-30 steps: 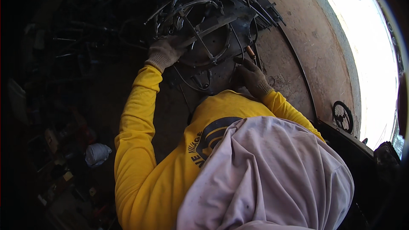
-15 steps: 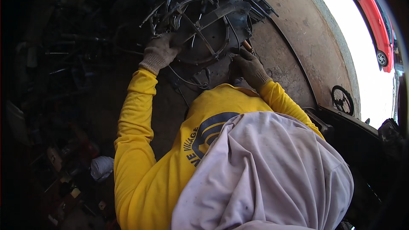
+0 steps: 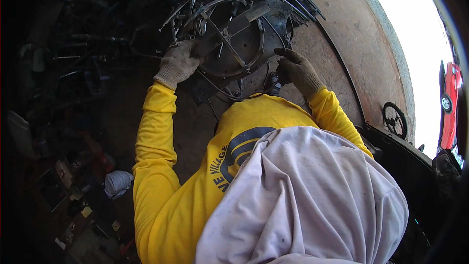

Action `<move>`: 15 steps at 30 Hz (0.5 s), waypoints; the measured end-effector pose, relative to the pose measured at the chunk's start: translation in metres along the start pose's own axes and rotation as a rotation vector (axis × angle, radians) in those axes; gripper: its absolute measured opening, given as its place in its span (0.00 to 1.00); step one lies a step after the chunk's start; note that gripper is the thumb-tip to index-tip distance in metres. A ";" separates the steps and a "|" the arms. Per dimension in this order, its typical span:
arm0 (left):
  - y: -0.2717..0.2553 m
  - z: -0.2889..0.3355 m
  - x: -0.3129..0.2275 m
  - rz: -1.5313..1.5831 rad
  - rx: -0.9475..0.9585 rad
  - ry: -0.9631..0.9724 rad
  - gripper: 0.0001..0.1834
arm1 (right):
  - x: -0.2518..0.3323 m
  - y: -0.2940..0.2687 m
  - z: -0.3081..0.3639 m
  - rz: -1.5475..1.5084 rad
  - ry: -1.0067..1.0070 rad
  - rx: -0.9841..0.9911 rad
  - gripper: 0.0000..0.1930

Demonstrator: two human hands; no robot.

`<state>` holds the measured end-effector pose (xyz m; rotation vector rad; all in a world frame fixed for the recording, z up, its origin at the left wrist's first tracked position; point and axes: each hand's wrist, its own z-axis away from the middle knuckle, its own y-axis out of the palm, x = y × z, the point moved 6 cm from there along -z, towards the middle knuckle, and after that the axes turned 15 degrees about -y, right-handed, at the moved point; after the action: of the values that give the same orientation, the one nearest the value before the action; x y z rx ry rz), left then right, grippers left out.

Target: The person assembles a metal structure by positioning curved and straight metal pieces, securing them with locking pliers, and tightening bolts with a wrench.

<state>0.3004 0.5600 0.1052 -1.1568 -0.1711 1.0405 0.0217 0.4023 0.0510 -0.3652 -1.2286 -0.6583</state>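
Both gloved hands are on a round, dark metal frame [image 3: 239, 39], a ring with flat bars crossing it, which lies on the floor among a tangle of bent rods and wire [image 3: 195, 10], straight ahead of the person in the yellow long-sleeved shirt [image 3: 166, 200]. The left hand [image 3: 180, 62] rests at the ring's left edge with the fingers curled down over the rim and a rod end, closed on the frame as far as the view shows. The right hand [image 3: 298, 71] sits at the ring's right edge, fingers bent and pinched around the rim or a thin wire there; which of the two is too dark to tell. To handle this well, I judge the grip should stay on opposite sides of the ring as it is now, so the weight balances, and the frame should be lifted or turned slowly, since loose rods are hooked through it and could snag or spring. Gloves ought to stay clear of the sharp bar ends. A white cloth [image 3: 303, 200] covers the person's lap, and a small wheel [image 3: 394, 120] stands off to the right.
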 end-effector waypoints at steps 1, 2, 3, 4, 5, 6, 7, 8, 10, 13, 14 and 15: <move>0.001 -0.001 0.001 -0.004 0.006 -0.005 0.23 | -0.002 0.000 -0.002 -0.006 0.007 0.001 0.18; 0.000 -0.002 0.002 -0.033 -0.017 -0.002 0.24 | -0.003 0.001 -0.005 -0.025 0.009 -0.002 0.19; 0.002 -0.003 0.004 -0.060 -0.035 -0.003 0.24 | -0.007 0.002 -0.006 -0.042 0.018 -0.002 0.19; 0.004 -0.003 0.006 -0.061 -0.022 -0.012 0.24 | -0.009 0.004 -0.009 -0.046 0.033 0.000 0.19; 0.004 -0.003 0.006 -0.013 -0.010 -0.024 0.25 | -0.008 0.006 -0.013 -0.054 0.001 0.003 0.19; 0.005 -0.003 0.008 0.037 0.002 -0.039 0.25 | -0.008 0.009 -0.015 -0.060 -0.027 0.007 0.19; 0.007 -0.005 0.010 0.038 0.017 -0.051 0.25 | -0.011 0.011 -0.016 -0.063 -0.009 0.010 0.19; 0.011 -0.006 0.011 0.058 0.053 -0.066 0.25 | -0.011 0.012 -0.017 -0.052 -0.025 0.004 0.18; 0.010 -0.005 0.010 0.082 0.085 -0.087 0.26 | -0.008 0.015 -0.019 -0.039 -0.041 0.005 0.17; 0.006 -0.001 0.005 0.016 0.055 -0.112 0.26 | -0.008 0.017 -0.020 -0.066 0.031 -0.003 0.17; 0.006 -0.002 0.006 0.005 0.050 -0.108 0.26 | -0.006 0.019 -0.023 -0.069 0.025 0.017 0.17; 0.006 -0.003 0.006 -0.007 0.046 -0.100 0.26 | -0.005 0.021 -0.025 -0.073 0.018 0.035 0.17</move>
<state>0.3018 0.5625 0.0971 -1.0628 -0.2292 1.0920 0.0529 0.4047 0.0399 -0.2857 -1.2397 -0.7001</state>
